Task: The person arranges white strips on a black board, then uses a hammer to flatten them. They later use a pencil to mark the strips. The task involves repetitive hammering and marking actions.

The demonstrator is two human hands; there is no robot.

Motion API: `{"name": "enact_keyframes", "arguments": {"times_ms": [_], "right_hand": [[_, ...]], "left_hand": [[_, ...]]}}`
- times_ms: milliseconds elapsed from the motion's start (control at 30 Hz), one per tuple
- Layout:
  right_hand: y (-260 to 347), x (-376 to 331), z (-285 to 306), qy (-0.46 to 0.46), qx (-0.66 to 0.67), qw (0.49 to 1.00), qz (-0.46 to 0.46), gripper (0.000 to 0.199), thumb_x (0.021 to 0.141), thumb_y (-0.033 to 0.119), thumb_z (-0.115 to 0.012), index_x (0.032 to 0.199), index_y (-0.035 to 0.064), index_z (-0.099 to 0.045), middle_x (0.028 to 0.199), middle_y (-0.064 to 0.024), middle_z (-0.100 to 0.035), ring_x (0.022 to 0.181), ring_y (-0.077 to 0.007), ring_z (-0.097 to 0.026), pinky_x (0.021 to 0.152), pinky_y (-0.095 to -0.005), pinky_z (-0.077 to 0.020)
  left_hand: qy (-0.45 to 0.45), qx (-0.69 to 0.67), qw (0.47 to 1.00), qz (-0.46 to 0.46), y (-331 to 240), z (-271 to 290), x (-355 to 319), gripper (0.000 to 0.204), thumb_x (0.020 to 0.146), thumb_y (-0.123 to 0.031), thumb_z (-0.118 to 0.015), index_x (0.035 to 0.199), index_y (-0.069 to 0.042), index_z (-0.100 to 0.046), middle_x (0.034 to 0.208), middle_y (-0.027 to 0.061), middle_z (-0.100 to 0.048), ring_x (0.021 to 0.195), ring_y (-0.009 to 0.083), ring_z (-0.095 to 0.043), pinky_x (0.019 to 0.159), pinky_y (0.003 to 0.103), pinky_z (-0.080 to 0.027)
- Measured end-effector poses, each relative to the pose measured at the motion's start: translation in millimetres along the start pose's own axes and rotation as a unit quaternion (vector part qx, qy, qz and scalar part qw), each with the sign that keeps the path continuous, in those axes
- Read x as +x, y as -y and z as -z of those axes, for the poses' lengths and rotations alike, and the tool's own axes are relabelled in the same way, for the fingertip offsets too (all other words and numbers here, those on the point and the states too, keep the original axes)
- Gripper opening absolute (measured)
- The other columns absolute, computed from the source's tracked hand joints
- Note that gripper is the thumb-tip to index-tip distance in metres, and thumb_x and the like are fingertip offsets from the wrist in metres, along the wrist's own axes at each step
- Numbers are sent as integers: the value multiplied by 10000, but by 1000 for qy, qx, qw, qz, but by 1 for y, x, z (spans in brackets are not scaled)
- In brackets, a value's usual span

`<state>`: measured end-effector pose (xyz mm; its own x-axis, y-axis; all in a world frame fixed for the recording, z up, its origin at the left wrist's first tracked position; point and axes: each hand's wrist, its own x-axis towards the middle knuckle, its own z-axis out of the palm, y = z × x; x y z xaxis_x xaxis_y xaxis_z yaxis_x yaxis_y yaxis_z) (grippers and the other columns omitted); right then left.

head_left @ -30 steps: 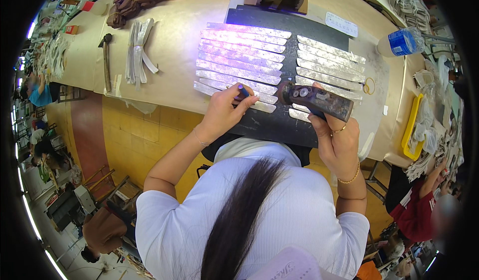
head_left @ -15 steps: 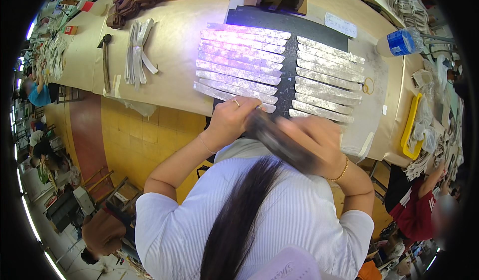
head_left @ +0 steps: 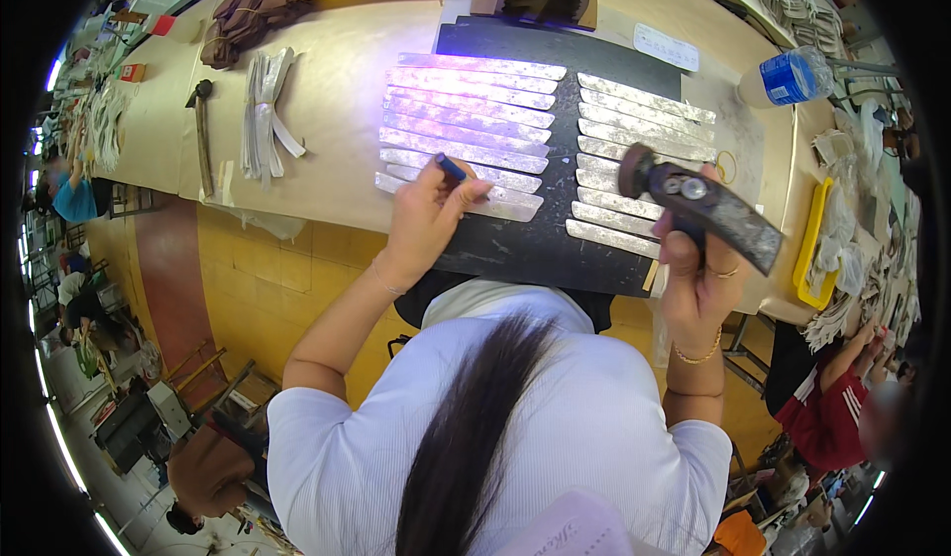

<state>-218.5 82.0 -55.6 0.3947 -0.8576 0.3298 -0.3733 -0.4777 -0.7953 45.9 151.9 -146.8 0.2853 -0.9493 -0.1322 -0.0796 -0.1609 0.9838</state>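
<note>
Silvery strips lie in rows on a dark mat on the bench. Left hand pinches a blue punch; right hand grips a raised hammer.

Not much here: a white rectangular label is lying flat on the surface past the dark mat, and a bottle wearing a blue wrap label is lying far right.

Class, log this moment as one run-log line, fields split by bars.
left hand: pinches blue tool on strips | right hand: grips hammer, raised | mat: under strips
</note>
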Motion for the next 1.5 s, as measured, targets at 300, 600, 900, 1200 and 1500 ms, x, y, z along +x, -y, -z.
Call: {"name": "enact_keyframes", "arguments": {"times_ms": [300, 600, 900, 1200, 1500], "right_hand": [[-10, 4, 12, -145, 110, 981, -69, 465, 999, 125, -546, 1441, 27, -440, 820, -57, -607, 615, -68, -453, 548, -205, -388], [-36, -7, 29, -184, 96, 975, -85, 438, 1002, 131, -542, 1419, 23, -465, 799, -53, -605, 602, -69, -453, 537, -203, -391], [-41, -2, 29, -169, 92, 976, -103, 420, 999, 135, -551, 1397, 15, -492, 803, -59, -616, 590, -71, -455, 525, -210, -398], [-34, 21, 28, -146, -20, 989, -26, 412, 999, 146, -547, 1381, 8, -482, 915, -82, -609, 692, -102, -487, 616, -214, -411], [-56, 72, 0, 13, -251, 968, -1, 377, 886, 55, -633, 1260, 46, -588, 1025, -153, -683, 642, -299, -628, 529, -327, -478]], "left_hand": [[79, -55, 994, -60, -50, -40, 107, 190, 905, -125, -683, 1028, 13, -640, 859, 71, -691, 794, 111, -670, 694, 256, -566], [193, 76, 975, -75, -38, -98, 168, 144, 934, -138, -664, 995, -17, -616, 830, 24, -655, 781, 76, -625, 698, 236, -521], [202, 175, 959, -99, -34, -105, 175, 178, 934, -172, -662, 1008, -15, -622, 799, 31, -674, 721, 70, -611, 666, 248, -501], [181, 301, 896, -273, -34, -108, 166, 202, 902, -219, -664, 987, -40, -624, 804, 152, -657, 724, 306, -638, 661, 388, -502], [177, 317, 869, -337, -36, -111, 161, 200, 894, -227, -659, 971, -54, -594, 840, 136, -645, 766, 355, -637, 664, 436, -509]]}}
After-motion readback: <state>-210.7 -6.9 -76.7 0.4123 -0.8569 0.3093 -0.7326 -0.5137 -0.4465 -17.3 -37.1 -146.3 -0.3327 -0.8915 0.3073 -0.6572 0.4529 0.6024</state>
